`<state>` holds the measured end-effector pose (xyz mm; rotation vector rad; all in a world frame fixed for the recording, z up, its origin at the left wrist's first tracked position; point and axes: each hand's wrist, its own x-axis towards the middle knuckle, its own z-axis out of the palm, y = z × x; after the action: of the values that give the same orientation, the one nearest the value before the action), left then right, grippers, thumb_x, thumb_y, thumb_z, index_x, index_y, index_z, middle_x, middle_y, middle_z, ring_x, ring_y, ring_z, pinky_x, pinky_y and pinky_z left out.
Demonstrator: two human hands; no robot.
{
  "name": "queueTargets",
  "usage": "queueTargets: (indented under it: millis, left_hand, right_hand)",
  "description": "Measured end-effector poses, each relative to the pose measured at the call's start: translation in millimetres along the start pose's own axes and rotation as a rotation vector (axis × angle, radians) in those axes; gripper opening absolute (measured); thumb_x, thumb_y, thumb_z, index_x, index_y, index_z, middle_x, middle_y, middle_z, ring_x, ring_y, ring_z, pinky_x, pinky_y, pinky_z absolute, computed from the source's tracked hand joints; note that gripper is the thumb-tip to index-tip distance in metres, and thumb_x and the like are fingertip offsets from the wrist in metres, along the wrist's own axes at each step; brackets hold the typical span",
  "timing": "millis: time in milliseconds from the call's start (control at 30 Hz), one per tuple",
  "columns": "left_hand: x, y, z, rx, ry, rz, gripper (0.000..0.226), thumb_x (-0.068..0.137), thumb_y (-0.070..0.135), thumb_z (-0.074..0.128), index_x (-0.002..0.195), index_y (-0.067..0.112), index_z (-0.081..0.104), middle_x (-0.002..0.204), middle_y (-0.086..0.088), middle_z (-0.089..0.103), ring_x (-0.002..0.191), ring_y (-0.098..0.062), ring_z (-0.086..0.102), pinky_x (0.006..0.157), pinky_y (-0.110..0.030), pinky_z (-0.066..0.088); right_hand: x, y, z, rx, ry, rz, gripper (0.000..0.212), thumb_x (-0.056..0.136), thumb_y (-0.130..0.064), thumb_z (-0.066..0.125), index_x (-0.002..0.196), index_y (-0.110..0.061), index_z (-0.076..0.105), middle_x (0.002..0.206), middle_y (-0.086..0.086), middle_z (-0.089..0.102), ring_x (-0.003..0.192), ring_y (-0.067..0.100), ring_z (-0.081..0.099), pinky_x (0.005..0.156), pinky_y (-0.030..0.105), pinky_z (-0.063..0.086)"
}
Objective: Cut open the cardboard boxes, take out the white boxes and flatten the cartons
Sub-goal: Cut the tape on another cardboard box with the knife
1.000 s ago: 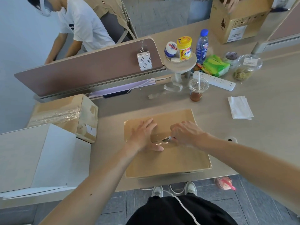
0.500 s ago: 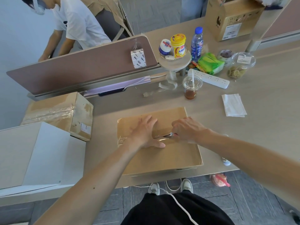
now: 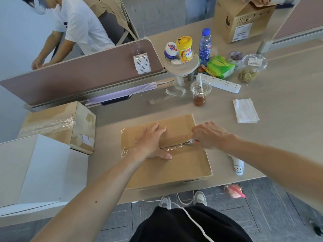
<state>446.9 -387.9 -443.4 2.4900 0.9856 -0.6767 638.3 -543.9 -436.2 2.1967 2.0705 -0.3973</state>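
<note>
Head view showed the tape-cutting step under way on a flat cardboard carton [image 3: 174, 168] that lay at the near edge of the worktop [image 3: 283, 140], directly in front of the person. The left grip [image 3: 150, 144] was spread open, fingers straight, and pressed flat on the carton's top to steady it. Its fingers lay beyond the taped centre seam [image 3: 174, 145] and its thumb on the near side. The right grip [image 3: 208, 135] was closed around a small cutter [image 3: 187, 142], whose blade lay on the seam towards the carton's right end and pointed along it at the left grip.

A second sealed carton [image 3: 57, 123] stood to the left, just behind a white box [image 3: 35, 168], so more of the same work appeared to remain. The flaps of the near carton were not yet lifted and no white box showed inside it.

Judging from this, the next move called for running the blade along the rest of the seam, shallow enough to spare whatever sat beneath. The left grip would need to come off the seam line first. After that, the end tapes and the flaps would follow.
</note>
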Motion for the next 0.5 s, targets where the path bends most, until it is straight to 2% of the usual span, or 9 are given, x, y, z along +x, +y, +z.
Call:
queueTargets:
  millis: [100,167,367,500]
  left_hand:
    - [1.1,-1.6,1.3,-0.007,0.007,-0.001,0.13,0.052,0.069,0.087,0.156,0.045,0.013,0.165,0.018,-0.007,0.153,-0.031,-0.012,0.109,-0.071,0.028]
    - [2.2,-1.1,1.3,-0.005,0.009,-0.001,0.13,0.051,0.069,0.087,0.155,0.045,0.013,0.165,0.018,-0.006,0.153,-0.03,-0.011,0.109,-0.071,0.029]
    - [2.6,0.4,1.0,-0.004,0.012,-0.009,0.13,0.051,0.067,0.088,0.155,0.044,0.015,0.165,0.017,-0.005,0.153,-0.031,-0.009,0.11,-0.068,0.03]
    - [4.4,-0.7,1.3,0.005,0.021,-0.003,0.131,0.048,0.068,0.088,0.155,0.043,0.016,0.166,0.014,-0.002,0.154,-0.031,-0.007,0.112,-0.066,0.03]
  right_hand:
    - [-10.7,14.4,-3.2,-0.025,0.002,-0.004,0.028,0.1,-0.03,0.043,0.109,-0.018,0.068,0.1,-0.001,0.061,0.094,0.028,0.064,0.067,0.03,0.035]
    - [-17.1,22.2,-6.6,-0.052,0.012,-0.009,0.031,0.102,-0.029,0.042,0.114,-0.021,0.069,0.105,-0.002,0.063,0.095,0.027,0.064,0.068,0.03,0.035]
    - [-28.5,31.9,-6.5,-0.068,0.01,-0.005,0.032,0.102,-0.031,0.041,0.114,-0.025,0.07,0.098,-0.005,0.058,0.091,0.026,0.063,0.069,0.03,0.039]
    - [-37.3,40.4,-3.7,-0.028,0.054,-0.002,0.032,0.102,-0.031,0.043,0.117,-0.028,0.071,0.097,-0.004,0.059,0.09,0.027,0.063,0.067,0.03,0.037]
